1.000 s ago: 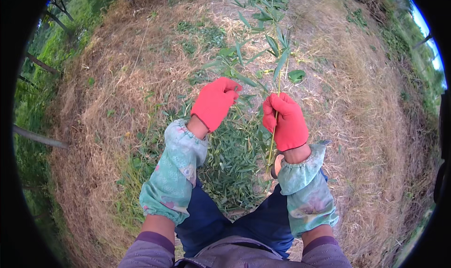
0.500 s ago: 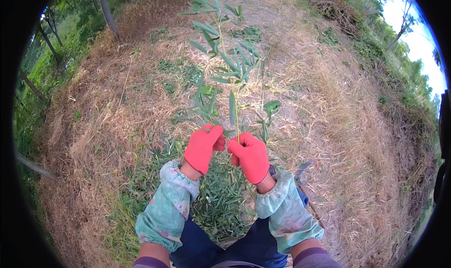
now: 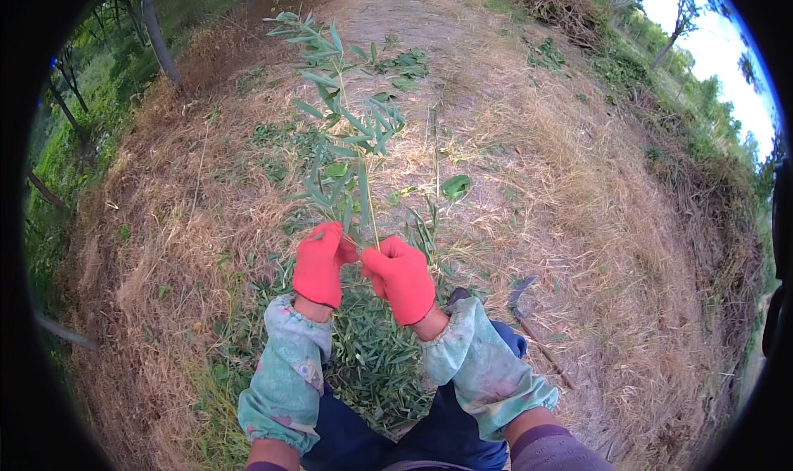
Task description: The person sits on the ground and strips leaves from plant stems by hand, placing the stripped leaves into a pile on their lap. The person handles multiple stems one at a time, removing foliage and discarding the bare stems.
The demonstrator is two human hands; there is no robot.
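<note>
Both my hands wear red gloves and are held close together in front of me. My right hand [image 3: 402, 281] is closed round the lower end of a thin yellowish stem, which belongs to a leafy branch [image 3: 370, 141] with long narrow green leaves. The branch stands upright and leans a little left, away from me. Just beside it, my left hand [image 3: 319, 265] pinches green leaves near the stem's base; whether they belong to the same stem I cannot tell. Below my hands, between my legs, lies a heap of cut green leaves [image 3: 378, 359].
A sickle [image 3: 545, 347] with a curved blade and long handle lies on the ground by my right leg. Dry straw [image 3: 529, 190] covers the ground, with scattered cut leaves [image 3: 409, 65] farther off. Trees [image 3: 157, 33] line the left; a brush bank rises right.
Both hands and the branch have moved left and slightly down in the view, still close together. More of the sickle shows on the right.
</note>
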